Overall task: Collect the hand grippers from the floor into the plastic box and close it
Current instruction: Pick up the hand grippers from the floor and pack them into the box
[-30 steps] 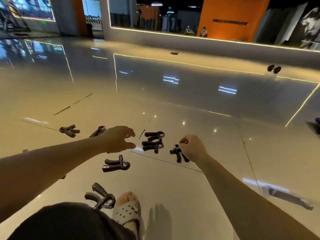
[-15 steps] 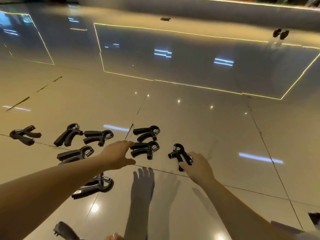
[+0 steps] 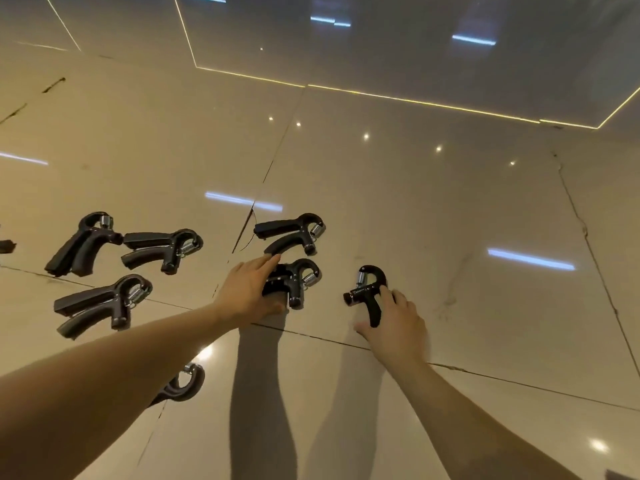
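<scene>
Your left hand [image 3: 251, 292] and right hand [image 3: 396, 329] reach out, well apart, over the glossy tiled floor [image 3: 450, 209]. The left hand lays nearly straight fingers across the handles of the middle hand gripper [image 3: 296, 282], thumb along its near side, fingertips just beside the far hand gripper [image 3: 291, 233]. The right hand curls thumb and fingers round one handle of the lone hand gripper [image 3: 370, 294], which lies on the tile with its spring end pointing away from you. A left cluster [image 3: 166, 249] of three more lies on the floor, and a half-hidden hand gripper [image 3: 187, 384] shows beneath your left forearm.
</scene>
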{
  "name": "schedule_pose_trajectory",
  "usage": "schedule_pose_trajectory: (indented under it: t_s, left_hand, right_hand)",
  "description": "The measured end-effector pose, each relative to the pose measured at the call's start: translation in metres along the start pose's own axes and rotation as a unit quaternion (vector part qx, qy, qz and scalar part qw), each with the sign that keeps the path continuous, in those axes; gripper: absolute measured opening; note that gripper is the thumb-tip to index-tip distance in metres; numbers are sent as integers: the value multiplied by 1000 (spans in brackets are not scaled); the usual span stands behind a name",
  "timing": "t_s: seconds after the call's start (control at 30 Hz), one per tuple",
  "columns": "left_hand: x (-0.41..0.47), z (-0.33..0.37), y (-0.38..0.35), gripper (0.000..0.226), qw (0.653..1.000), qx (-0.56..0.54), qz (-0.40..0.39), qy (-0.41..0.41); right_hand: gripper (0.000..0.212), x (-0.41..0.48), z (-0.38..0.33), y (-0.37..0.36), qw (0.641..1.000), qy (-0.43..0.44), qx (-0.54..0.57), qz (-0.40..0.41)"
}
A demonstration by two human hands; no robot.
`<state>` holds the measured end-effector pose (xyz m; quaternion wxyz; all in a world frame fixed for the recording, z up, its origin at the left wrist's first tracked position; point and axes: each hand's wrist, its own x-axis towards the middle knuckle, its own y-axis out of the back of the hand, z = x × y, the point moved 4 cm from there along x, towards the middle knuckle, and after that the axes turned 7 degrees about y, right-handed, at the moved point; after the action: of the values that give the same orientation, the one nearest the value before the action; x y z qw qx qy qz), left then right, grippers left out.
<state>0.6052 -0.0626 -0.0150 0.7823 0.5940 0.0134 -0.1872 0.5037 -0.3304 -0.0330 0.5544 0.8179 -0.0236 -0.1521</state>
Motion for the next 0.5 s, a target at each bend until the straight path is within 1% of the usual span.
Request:
schedule_pose_trajectory:
  t_s: [0.07,0.13,0.23,0.33,0.4,0.5]
  left_hand:
    - [-5,-1,-6,86,1000,-5,23,9]
    - [-8,-2,-9,76,999,-7,38,29]
    - [-13,2,-9,69,998,-11,24,51]
    - [-26,7,-9,53,997,-29,27,59]
    - [-38,11,-7,50,996,-51,33,60]
    - [-58,21,2,54,993,-103,37,54]
  right_hand:
    - [87,-5,1,-3,999,-12,-3,38]
    - [84,-9,3,-5,998,-24,5,57]
    - [70,-14,8,-4,996,-44,9,73]
    - [56,-21,13,-3,995,-53,34,83]
    - [48,-28,16,-3,995,-43,48,78]
    - [50,-41,17,1,994,-22,72,77]
